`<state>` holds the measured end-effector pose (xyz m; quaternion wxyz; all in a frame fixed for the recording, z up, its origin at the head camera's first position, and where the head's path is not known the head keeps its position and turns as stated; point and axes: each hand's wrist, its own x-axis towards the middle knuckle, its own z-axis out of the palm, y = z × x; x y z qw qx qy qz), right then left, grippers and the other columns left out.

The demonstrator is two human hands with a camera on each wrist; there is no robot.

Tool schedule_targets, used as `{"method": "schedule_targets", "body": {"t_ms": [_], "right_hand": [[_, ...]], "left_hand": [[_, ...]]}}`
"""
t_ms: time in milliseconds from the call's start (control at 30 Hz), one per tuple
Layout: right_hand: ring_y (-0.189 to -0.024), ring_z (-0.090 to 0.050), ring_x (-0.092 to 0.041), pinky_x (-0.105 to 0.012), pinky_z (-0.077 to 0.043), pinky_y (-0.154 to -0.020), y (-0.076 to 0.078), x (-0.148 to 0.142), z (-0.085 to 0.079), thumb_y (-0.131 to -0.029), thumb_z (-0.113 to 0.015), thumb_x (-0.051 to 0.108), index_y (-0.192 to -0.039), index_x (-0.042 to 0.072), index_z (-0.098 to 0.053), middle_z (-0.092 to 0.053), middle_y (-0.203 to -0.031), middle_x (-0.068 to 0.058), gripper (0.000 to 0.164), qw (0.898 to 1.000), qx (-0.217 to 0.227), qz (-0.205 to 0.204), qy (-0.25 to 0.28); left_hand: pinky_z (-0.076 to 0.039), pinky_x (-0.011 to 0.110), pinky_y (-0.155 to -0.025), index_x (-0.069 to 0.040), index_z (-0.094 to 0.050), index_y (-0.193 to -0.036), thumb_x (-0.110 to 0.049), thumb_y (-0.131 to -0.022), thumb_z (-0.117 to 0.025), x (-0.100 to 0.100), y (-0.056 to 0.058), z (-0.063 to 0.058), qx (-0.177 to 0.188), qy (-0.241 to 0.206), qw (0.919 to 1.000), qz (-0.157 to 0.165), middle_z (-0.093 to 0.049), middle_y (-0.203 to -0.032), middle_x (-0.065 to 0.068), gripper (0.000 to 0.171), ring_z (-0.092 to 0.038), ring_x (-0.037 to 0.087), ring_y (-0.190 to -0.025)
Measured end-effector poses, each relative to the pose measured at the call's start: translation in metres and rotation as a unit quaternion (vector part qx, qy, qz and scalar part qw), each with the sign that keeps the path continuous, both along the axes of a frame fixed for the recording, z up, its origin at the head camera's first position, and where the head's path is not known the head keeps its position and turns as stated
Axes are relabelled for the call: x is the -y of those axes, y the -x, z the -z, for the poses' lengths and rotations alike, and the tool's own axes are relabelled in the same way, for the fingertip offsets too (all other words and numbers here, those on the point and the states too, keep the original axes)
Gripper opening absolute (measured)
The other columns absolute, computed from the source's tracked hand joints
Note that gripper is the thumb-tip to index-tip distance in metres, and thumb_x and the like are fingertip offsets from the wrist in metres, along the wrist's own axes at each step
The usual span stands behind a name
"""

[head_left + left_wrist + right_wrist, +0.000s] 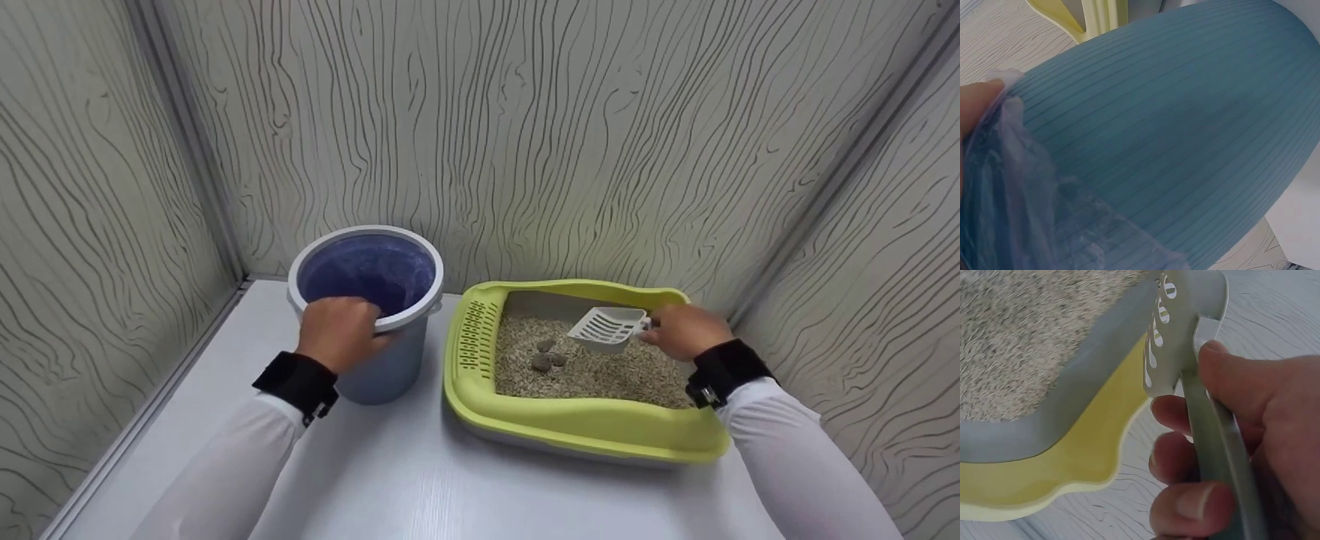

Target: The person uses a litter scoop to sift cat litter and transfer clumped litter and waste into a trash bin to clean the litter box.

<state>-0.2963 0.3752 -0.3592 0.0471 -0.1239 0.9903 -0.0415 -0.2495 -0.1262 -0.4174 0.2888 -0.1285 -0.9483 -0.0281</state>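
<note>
In the head view my left hand (339, 330) grips the near rim of a blue bucket (382, 367) with a white rim. Its thumb (979, 104) presses at that rim in the left wrist view, where a thin clear plastic liner (1072, 225) hangs over the ribbed outside. My right hand (686, 331) holds a slotted litter scoop (606, 328) by its handle, fingers curled round it in the right wrist view. The scoop is over the right side of a yellow-green litter box (585, 424). Several dark clumps (543, 363) lie on the litter (600, 375) left of the scoop.
The bucket and the litter box stand side by side on a white table (420, 487). A wood-grain patterned wall (525, 150) rises close behind both, with side walls left and right. A perforated ledge (476, 339) runs along the box's left side.
</note>
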Motion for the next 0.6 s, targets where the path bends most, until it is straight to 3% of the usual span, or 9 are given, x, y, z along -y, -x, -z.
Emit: {"method": "schedule_targets", "body": {"t_ms": [100, 233, 400, 500, 600], "right_hand": [[-0.065, -0.056, -0.018, -0.036, -0.043, -0.059, 0.005, 0.006, 0.009, -0.096, -0.072, 0.035, -0.078, 0.013, -0.066, -0.06, -0.071, 0.0, 0.029, 1.0, -0.002, -0.004, -0.026], [-0.056, -0.043, -0.013, -0.03, -0.035, -0.054, 0.01, 0.018, 0.019, -0.091, -0.076, 0.029, -0.059, 0.018, -0.05, -0.045, -0.059, 0.006, 0.043, 0.999, 0.004, -0.026, -0.045], [-0.057, -0.043, -0.015, -0.031, -0.036, -0.055, 0.019, 0.032, 0.033, -0.084, -0.078, 0.023, -0.057, 0.016, -0.051, -0.049, -0.06, 0.005, 0.038, 0.998, 0.024, -0.019, -0.058], [-0.059, -0.048, -0.016, -0.033, -0.039, -0.057, 0.029, 0.033, 0.045, -0.084, -0.078, 0.021, -0.062, 0.014, -0.058, -0.058, -0.065, 0.001, 0.031, 0.997, 0.034, -0.018, -0.072], [-0.058, -0.045, -0.016, -0.034, -0.039, -0.058, 0.042, 0.032, 0.056, -0.087, -0.076, 0.019, -0.06, 0.015, -0.053, -0.054, -0.062, 0.002, 0.035, 0.995, 0.046, -0.02, -0.081]], "left_hand": [[-0.042, 0.045, -0.046, -0.017, -0.049, -0.051, -0.058, -0.078, -0.083, 0.002, 0.0, 0.0, -0.003, 0.001, 1.0, 0.002, -0.054, -0.052, -0.001, 0.06, -0.051, 0.022, -0.047], [-0.041, 0.046, -0.046, -0.017, -0.048, -0.051, -0.059, -0.078, -0.083, 0.004, 0.0, 0.0, -0.007, 0.001, 1.0, -0.001, -0.053, -0.052, -0.001, 0.061, -0.051, 0.022, -0.047], [-0.04, 0.045, -0.045, -0.018, -0.047, -0.051, -0.061, -0.079, -0.081, 0.004, 0.001, 0.0, -0.011, 0.006, 0.9999, -0.001, -0.052, -0.052, -0.002, 0.062, -0.05, 0.022, -0.046], [-0.04, 0.046, -0.045, -0.019, -0.047, -0.051, -0.06, -0.079, -0.082, 0.003, 0.001, 0.0, -0.014, 0.006, 0.9999, 0.003, -0.052, -0.052, -0.002, 0.06, -0.05, 0.022, -0.046], [-0.04, 0.047, -0.045, -0.019, -0.046, -0.052, -0.059, -0.078, -0.082, 0.004, 0.001, 0.001, -0.02, 0.008, 0.9998, 0.004, -0.054, -0.052, -0.002, 0.059, -0.052, 0.023, -0.047]]}}
